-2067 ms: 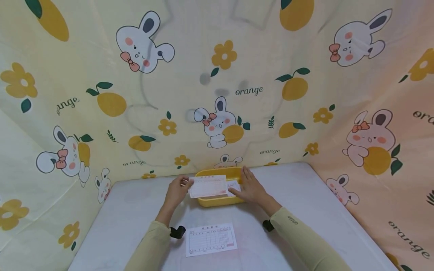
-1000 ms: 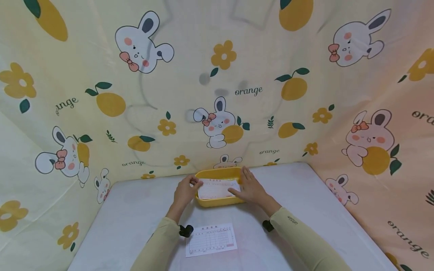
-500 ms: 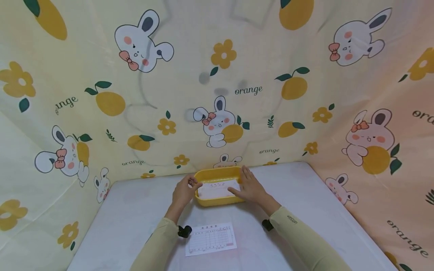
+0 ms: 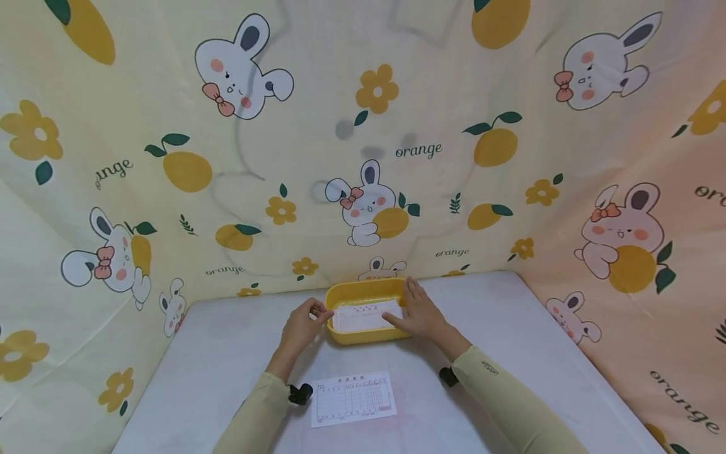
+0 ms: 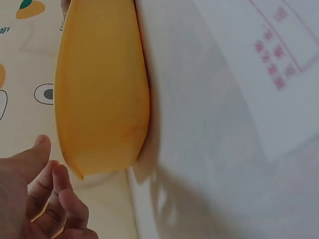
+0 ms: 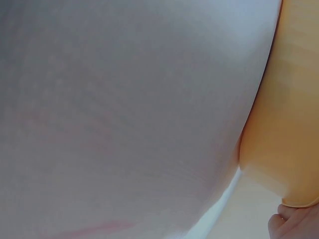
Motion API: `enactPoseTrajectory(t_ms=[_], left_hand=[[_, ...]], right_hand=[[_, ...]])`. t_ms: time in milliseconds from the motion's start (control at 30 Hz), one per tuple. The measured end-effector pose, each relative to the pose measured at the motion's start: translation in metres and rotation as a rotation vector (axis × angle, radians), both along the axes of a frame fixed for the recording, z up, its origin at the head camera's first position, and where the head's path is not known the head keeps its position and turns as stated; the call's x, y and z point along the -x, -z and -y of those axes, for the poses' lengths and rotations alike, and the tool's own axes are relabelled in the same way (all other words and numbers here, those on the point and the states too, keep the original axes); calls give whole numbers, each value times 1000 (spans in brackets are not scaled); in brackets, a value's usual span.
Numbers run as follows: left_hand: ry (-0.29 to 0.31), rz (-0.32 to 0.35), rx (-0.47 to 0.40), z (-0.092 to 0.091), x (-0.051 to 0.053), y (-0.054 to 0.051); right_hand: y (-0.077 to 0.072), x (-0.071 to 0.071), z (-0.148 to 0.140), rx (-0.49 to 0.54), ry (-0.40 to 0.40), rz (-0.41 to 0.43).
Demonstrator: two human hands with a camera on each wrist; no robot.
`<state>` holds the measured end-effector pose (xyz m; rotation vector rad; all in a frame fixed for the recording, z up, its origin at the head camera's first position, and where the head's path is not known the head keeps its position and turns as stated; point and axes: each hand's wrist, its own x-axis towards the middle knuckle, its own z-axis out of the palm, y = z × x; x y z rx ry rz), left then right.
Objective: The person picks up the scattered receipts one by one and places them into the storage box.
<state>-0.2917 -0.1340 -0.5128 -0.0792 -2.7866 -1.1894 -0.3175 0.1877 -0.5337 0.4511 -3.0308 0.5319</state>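
Note:
A yellow tray [image 4: 363,337] stands at the back of the table, with printed paper slips [image 4: 363,318] lying in it. Just off its left end is my left hand [image 4: 302,323], its fingers loosely bent and nothing between them; the left wrist view shows the thumb and fingertips apart beside the tray's rim [image 5: 75,172]. My right hand [image 4: 425,315] rests at the tray's right end with straight fingers along the rim and the thumb reaching over the slips. Only part of that hand [image 6: 294,224] shows in the right wrist view, next to the tray's corner.
Nearer to me on the table [image 4: 227,366] lies a single printed form [image 4: 353,399] with a ruled grid. A patterned cloth [image 4: 431,208] with rabbits and oranges hangs behind the table and along both sides.
My left hand has carried a paper slip over the tray and laid it inside with the others. It has let go and drawn back slightly left. The right hand has stayed in place.

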Motion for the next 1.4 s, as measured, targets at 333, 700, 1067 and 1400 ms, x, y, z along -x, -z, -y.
enactPoseTrajectory(t_ms=[333, 700, 1067, 1400], left_hand=[[20, 15, 17, 17, -14, 3], [101, 92, 15, 31, -31, 5], [187, 154, 34, 39, -49, 7], [434, 175, 59, 52, -57, 12]], right_hand=[[1, 2, -1, -9, 1, -6], [0, 1, -1, -13, 1, -6], [1, 1, 0, -3, -5, -17], [1, 0, -1, -3, -5, -14]])
